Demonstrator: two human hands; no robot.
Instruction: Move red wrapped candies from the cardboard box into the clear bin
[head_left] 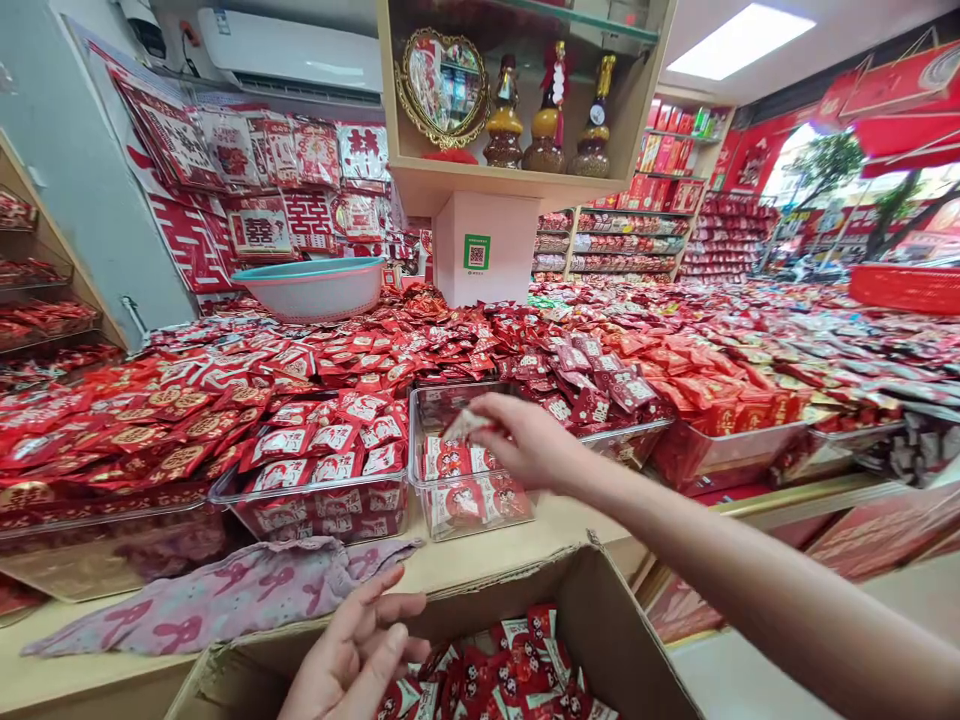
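Note:
My right hand (521, 438) reaches over a clear plastic bin (480, 528), its fingers pinched on a small candy packet (465, 425) that looks pale and slightly blurred. Inside that bin, red and white packets (454, 460) lie in a low, fairly neat stack. My left hand (360, 650) hovers palm up at the near side of a cardboard box (600, 600), its fingers apart and loosely curled, with nothing in them. Loose red packets with a cartoon figure (510, 670) fill the bottom of the box.
Left of the bin stands a fuller clear bin (315, 500) of red and white packets. A pink patterned cloth (217, 600) lies along the counter edge. Heaped packets (585, 370) surround the bins. Behind are a plastic basin (315, 290) and a shelf (517, 175) with bottles.

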